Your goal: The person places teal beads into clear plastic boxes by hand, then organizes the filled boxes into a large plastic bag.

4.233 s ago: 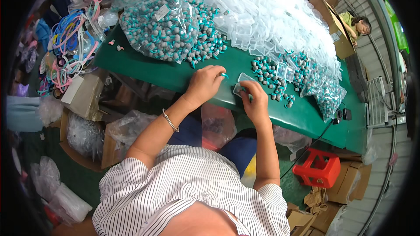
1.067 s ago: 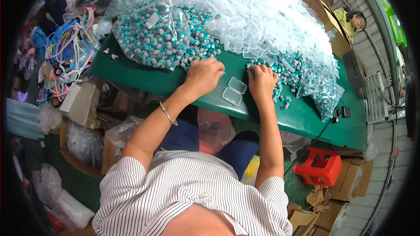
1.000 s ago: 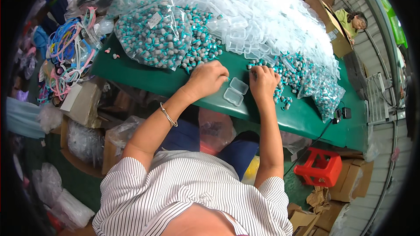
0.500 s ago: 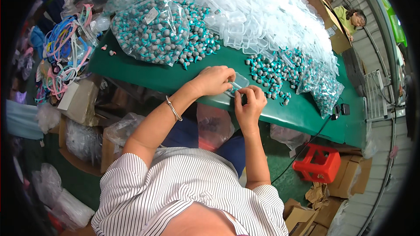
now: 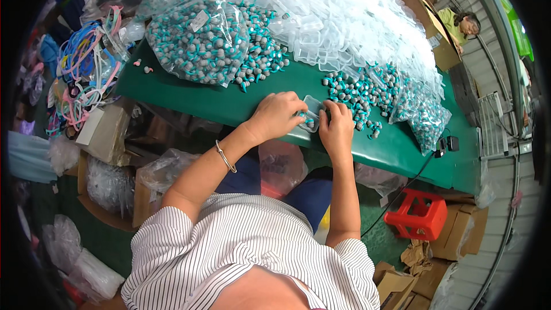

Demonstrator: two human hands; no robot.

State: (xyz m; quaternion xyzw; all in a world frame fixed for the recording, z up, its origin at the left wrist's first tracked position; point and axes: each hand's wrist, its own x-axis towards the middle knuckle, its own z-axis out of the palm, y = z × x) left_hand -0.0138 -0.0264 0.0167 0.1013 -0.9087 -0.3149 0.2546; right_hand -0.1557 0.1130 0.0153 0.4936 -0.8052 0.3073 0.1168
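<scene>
A small clear plastic case [image 5: 313, 104] stands opened out between my hands near the front edge of the green table. My left hand [image 5: 278, 116] is at the case's left side, its fingers closed on a small grey-and-teal plug [image 5: 308, 121] at the near end of the case. With thumb and bent fingers, my right hand [image 5: 337, 132] grips the case's right side. Exactly how the plug lies in the case is partly hidden by my left fingertips. Loose grey-and-teal plugs [image 5: 351, 95] lie just beyond my right hand.
A clear bag of plugs [image 5: 195, 40] lies at the back left, and another bag [image 5: 426, 120] at right. Behind them rises a heap of clear cases [image 5: 338, 11]. A red stool [image 5: 418, 215] stands below the table's right end. Another person [image 5: 459, 26] is at far right.
The case now shows more openly between my hands, with a teal piece visible. My left hand has come slightly nearer to me, and my right hand has shifted a little to the right.
</scene>
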